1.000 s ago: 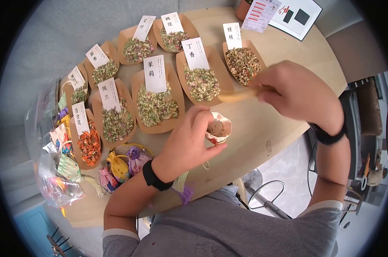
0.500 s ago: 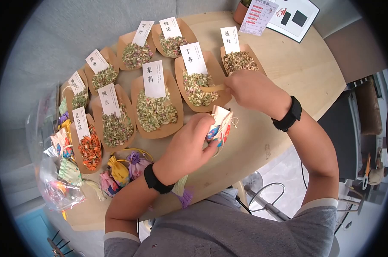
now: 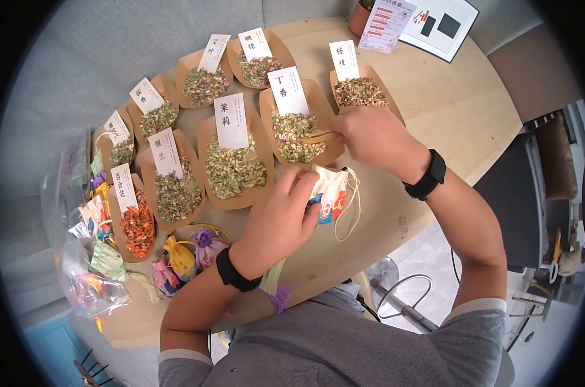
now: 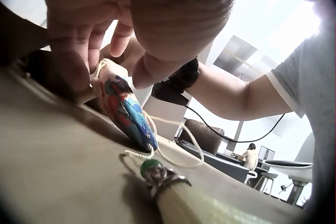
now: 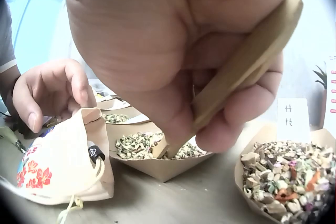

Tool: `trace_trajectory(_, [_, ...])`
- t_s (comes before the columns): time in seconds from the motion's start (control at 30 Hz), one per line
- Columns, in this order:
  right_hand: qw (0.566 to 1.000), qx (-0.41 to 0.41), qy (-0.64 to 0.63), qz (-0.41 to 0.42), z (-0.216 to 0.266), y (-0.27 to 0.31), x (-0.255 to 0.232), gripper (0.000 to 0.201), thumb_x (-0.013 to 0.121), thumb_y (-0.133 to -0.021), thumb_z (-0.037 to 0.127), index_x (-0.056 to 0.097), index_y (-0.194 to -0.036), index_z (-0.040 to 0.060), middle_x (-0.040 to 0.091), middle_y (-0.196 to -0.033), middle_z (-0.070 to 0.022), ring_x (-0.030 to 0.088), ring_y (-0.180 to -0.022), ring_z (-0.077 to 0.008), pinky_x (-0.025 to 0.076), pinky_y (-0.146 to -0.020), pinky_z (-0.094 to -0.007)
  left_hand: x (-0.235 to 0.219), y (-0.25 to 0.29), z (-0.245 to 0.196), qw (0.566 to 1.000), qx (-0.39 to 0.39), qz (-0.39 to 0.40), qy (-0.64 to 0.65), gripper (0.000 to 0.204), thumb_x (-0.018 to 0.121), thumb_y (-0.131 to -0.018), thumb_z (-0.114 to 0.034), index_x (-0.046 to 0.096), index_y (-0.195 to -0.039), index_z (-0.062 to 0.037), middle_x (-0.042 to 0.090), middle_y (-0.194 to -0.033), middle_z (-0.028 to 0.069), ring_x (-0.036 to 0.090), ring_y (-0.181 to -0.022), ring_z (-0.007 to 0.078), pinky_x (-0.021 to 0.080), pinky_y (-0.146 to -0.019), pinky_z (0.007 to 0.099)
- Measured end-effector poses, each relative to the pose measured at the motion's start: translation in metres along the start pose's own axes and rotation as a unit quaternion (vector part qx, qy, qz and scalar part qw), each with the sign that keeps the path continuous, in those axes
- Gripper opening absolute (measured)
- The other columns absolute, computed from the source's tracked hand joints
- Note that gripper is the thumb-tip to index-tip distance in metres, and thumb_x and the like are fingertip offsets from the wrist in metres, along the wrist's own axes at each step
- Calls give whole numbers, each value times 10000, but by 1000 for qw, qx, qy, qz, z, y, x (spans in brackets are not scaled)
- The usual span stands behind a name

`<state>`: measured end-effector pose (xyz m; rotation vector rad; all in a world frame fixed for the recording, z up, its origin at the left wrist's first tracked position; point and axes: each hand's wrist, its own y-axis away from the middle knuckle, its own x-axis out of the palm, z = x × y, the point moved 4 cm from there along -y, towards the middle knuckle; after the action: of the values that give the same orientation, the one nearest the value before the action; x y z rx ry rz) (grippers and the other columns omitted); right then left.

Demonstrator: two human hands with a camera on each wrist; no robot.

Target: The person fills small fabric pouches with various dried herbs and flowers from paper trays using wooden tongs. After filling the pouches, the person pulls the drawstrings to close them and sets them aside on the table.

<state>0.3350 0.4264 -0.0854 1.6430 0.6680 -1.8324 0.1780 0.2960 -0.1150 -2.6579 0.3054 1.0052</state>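
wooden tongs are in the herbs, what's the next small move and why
I'd probably squeeze the wooden tongs gently around some dried herbs: the right hand already has their tips among them, and the left hand holds the pouch close beside that tray, so any lifted herbs would have a short way to go.

Head view: even, bright light, edges curved and vignetted; left wrist view: strong upper-right glare, foreground in shadow.
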Motion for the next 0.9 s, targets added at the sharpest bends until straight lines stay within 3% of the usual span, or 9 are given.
trace_trajectory(0.07, [1000,-7,-8,-14,1,3,-2,138,691,-805,58,711,-937,24,677,-851,-144,668,-827,-357,527,-739,-454,-1,1,-2,999,7,-7,-52,480,692,-865,-144,516,-1299,-38,537,-1243,125,664,-866,342,562,-683,439])
trace_trajectory(0.2, [999,-13,-17,-50,-3,7,-5,137,656,-782,22,710,-909,22,686,-854,-155,677,-838,-363,541,-729,-459,-7,-2,-9,998,-14,11,-58,501,676,-880,-147,506,-1339,-40,572,-1192,145,668,-862,360,558,-683,451])
trace_trajectory(0.27, [997,-22,-24,-68,-5,9,-9,151,619,-758,-12,706,-876,21,687,-846,-171,685,-840,-369,557,-722,-464,-7,-5,-9,998,-21,41,-51,469,664,-905,-118,515,-1340,-24,627,-1084,171,663,-852,346,537,-714,428])
trace_trajectory(0.4, [996,-27,-44,-74,-4,12,-22,140,651,-784,17,718,-907,29,698,-871,-169,677,-843,-368,542,-728,-451,1,-15,-4,998,3,23,-61,448,631,-929,-117,512,-1349,-19,666,-966,179,664,-824,367,531,-702,446])
trace_trajectory(0.57, [992,-41,-81,-90,-3,25,-45,159,674,-795,29,725,-945,19,709,-901,-160,670,-847,-369,537,-743,-446,3,-23,3,997,-21,33,-70,366,580,-946,-100,530,-1299,-16,701,-917,187,680,-800,382,525,-676,479])
trace_trajectory(0.7, [991,-44,-110,-69,-5,37,-61,172,686,-784,12,716,-953,0,709,-908,-168,667,-850,-376,531,-747,-443,5,-26,11,998,-9,42,-48,309,584,-948,-122,556,-1237,-17,708,-895,186,685,-807,384,527,-674,479])
trace_trajectory(0.77, [989,-50,-123,-61,-6,42,-65,175,689,-780,6,713,-953,-6,708,-907,-171,666,-851,-378,529,-749,-442,3,-25,8,998,-51,16,-21,252,588,-949,-147,580,-1169,-24,698,-835,185,679,-790,395,520,-675,489])
trace_trajectory(0.9, [990,-24,-132,-33,-8,50,-63,189,699,-766,-1,709,-953,-18,706,-918,-176,665,-858,-381,527,-750,-438,4,-24,-1,998,-60,30,0,229,593,-950,-161,585,-1134,-25,687,-808,192,672,-779,400,510,-668,501])
